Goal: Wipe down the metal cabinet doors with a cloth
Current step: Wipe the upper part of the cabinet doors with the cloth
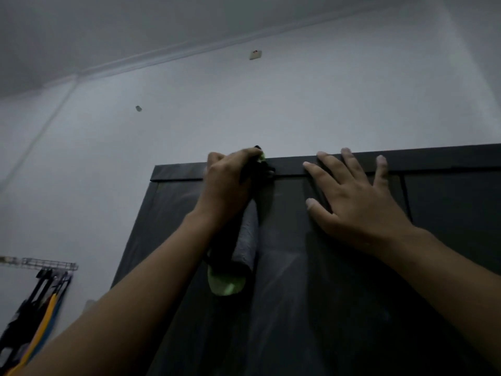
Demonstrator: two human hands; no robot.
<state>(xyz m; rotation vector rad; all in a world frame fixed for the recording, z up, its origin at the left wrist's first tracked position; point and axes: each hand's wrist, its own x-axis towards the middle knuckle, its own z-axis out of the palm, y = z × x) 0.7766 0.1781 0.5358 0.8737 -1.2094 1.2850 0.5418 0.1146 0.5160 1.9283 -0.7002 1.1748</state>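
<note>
- Your left hand (226, 183) curls tight round the bunched upper end of the dark cloth (245, 240) and presses it against the cabinet's top rail (420, 160). The rest of the cloth hangs down the left cabinet door (284, 321) in a loose roll, green edge lowest.
- Your right hand (352, 196) lies flat on the same door, fingers spread and fingertips reaching onto the rail, holding nothing.
- Only the small bunch under your fist meets the metal. The hanging roll probably drags rather than wipes, so the pale smears (287, 267) lower on the door may be missed or spread about.
- Most of the cloth's weight hangs free below your fist, and an overhead reach likely weakens your hold, so the cloth could slip out.
- Your bare palm on the panel can leave fresh prints on a surface you mean to clean.
- Leaning hard through the right hand could flex the panel or shift the door; you cannot tell from here whether it is latched.
- The second door (455, 213), right of the seam, has no cloth on it, so I judge that much of the job remains.
</note>
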